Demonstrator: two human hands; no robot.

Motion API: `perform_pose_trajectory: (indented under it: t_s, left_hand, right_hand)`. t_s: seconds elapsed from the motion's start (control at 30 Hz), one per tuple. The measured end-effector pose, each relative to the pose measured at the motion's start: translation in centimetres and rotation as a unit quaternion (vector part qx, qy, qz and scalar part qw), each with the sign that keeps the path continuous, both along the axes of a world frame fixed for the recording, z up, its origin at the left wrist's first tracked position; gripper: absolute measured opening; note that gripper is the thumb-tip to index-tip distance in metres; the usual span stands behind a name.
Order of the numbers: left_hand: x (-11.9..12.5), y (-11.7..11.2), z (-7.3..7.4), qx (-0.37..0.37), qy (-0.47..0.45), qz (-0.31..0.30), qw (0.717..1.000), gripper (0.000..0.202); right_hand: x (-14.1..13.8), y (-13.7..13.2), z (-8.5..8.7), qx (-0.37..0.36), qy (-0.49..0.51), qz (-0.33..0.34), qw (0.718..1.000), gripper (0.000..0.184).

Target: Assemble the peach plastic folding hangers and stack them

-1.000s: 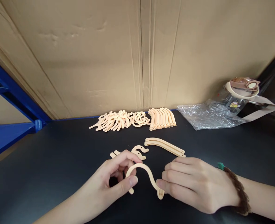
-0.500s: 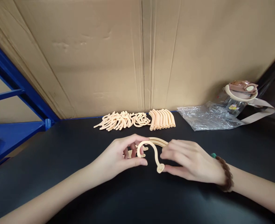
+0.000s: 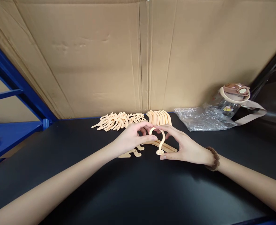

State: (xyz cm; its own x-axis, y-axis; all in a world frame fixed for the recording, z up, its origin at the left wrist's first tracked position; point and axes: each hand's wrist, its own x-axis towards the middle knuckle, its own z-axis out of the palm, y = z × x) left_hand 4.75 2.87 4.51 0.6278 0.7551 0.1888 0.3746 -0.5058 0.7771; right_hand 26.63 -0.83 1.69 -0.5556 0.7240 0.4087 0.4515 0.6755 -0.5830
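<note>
A beige hook (image 3: 163, 140), shaped like a question mark with a small round foot, is held up between my hands. My left hand (image 3: 132, 139) pinches the free end of its curve between thumb and fingers. Around the other side is my right hand (image 3: 187, 144), its index finger at the top of the curve and its thumb by the round foot. Beneath the hands, long curved beige bars (image 3: 168, 147) lie on the black tabletop. Small wavy beige pieces (image 3: 136, 152) lie just left of them, partly hidden by my left hand.
Along the back, a heap of wavy beige pieces (image 3: 113, 121) lies beside several hooks (image 3: 138, 117) and a row of curved bars (image 3: 160, 117). Right of these are a clear plastic bag (image 3: 196, 120) and a strapped bottle (image 3: 233, 97). Cardboard (image 3: 100, 62) stands behind; a blue frame (image 3: 32, 97) is left.
Both hands have lifted the hook farther up and away over the table. My right index finger has moved onto the top of the curve. The view has shifted slightly.
</note>
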Motion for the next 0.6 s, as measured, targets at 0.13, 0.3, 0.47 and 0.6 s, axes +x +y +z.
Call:
perform_pose_trajectory:
  t_s: [0.13, 0.3, 0.47, 0.6]
  left_hand:
    - [-0.3, 0.0, -0.8, 0.051, 0.044, 0.008, 0.998, 0.036]
    - [-1.1, 0.1, -1.2, 0.144, 0.144, 0.033, 0.978, 0.026]
    - [-1.4, 0.2, -1.6, 0.190, 0.219, 0.028, 0.957, 0.015]
    - [-1.2, 0.1, -1.8, 0.186, 0.237, 0.044, 0.953, 0.015]
  right_hand:
    - [0.5, 0.7, -0.3, 0.017, 0.001, -0.010, 1.000, 0.071]
    - [1.3, 1.3, -1.1, 0.013, -0.022, -0.056, 0.998, 0.076]
    - [1.7, 1.8, -1.2, -0.004, -0.044, -0.082, 0.996, 0.079]
    - [1.7, 2.0, -1.2, -0.002, -0.043, -0.075, 0.996, 0.070]
